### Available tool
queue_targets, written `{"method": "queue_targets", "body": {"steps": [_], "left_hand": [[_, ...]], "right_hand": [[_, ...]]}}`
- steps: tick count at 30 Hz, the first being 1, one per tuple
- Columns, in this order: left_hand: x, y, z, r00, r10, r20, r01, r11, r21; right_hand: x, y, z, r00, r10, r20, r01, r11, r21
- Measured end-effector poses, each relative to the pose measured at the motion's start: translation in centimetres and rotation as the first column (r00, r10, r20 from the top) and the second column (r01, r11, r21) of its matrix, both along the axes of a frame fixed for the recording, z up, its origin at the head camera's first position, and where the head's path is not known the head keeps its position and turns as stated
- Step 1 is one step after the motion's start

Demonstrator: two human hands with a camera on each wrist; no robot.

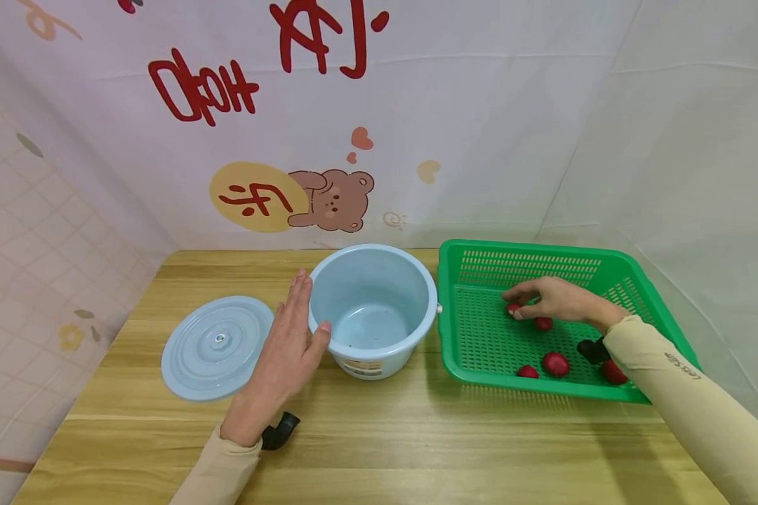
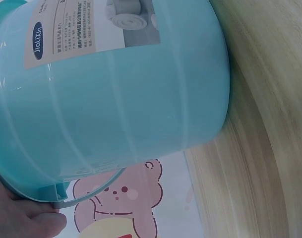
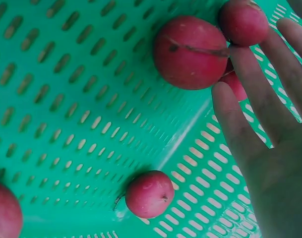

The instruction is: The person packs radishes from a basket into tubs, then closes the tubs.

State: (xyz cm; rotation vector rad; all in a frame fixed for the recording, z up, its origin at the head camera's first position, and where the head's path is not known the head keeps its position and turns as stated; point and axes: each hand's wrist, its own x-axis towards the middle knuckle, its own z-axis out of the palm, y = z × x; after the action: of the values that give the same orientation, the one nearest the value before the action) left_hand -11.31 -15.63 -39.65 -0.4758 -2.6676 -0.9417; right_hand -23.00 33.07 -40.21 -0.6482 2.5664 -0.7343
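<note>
My left hand lies along the near-left rim of a light blue bucket, fingers straight and thumb apart at the rim. The left wrist view has the labelled bucket wall large and part of the hand beside the handle joint. Inside a green basket, my right hand bends over a small red radish, which shows between thumb and forefinger. Another radish sits under that hand. In the right wrist view, fingers reach close to a radish and a larger one.
A round light blue lid lies on the wooden table, left of the bucket. Several radishes, one of them a larger radish, lie along the basket's near side. A printed cloth hangs behind the table.
</note>
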Motion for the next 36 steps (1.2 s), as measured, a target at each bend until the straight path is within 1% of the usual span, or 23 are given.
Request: {"method": "queue_targets", "body": {"steps": [4,12,16,22,25,27,30,36], "left_hand": [[0.0,0.0,0.0,1.0,0.003,0.001,-0.003,1.0,-0.002],[0.1,0.0,0.1,1.0,0.002,0.0,-0.002,1.0,-0.002],[0.1,0.0,0.2,1.0,0.004,0.005,-0.004,1.0,-0.002],[0.1,0.0,0.1,1.0,0.006,0.008,-0.006,1.0,-0.003],[0.0,-0.1,0.1,1.0,0.005,0.006,-0.005,1.0,-0.005],[0.0,-0.1,0.0,1.0,0.004,0.005,-0.004,1.0,-0.007],[0.0,0.0,0.0,1.0,0.006,0.006,-0.006,1.0,-0.007],[0.0,0.0,0.1,1.0,0.007,0.007,-0.007,1.0,-0.011]], "right_hand": [[0.0,0.0,-0.2,1.0,0.004,-0.015,-0.004,1.0,0.018],[0.1,-0.1,-0.4,1.0,0.011,0.01,-0.012,0.998,0.055],[0.1,-0.2,-0.2,1.0,0.015,0.01,-0.016,0.998,0.062],[0.1,-0.2,-0.4,0.999,0.027,-0.024,-0.025,0.996,0.09],[0.1,-0.2,-0.3,0.999,0.023,-0.047,-0.019,0.996,0.082],[0.1,-0.2,0.0,0.998,0.017,-0.062,-0.013,0.998,0.059],[0.3,-0.1,0.8,0.998,-0.018,-0.068,0.019,1.0,0.024],[0.9,-0.1,2.8,0.995,-0.053,-0.086,0.052,0.999,-0.012]]}}
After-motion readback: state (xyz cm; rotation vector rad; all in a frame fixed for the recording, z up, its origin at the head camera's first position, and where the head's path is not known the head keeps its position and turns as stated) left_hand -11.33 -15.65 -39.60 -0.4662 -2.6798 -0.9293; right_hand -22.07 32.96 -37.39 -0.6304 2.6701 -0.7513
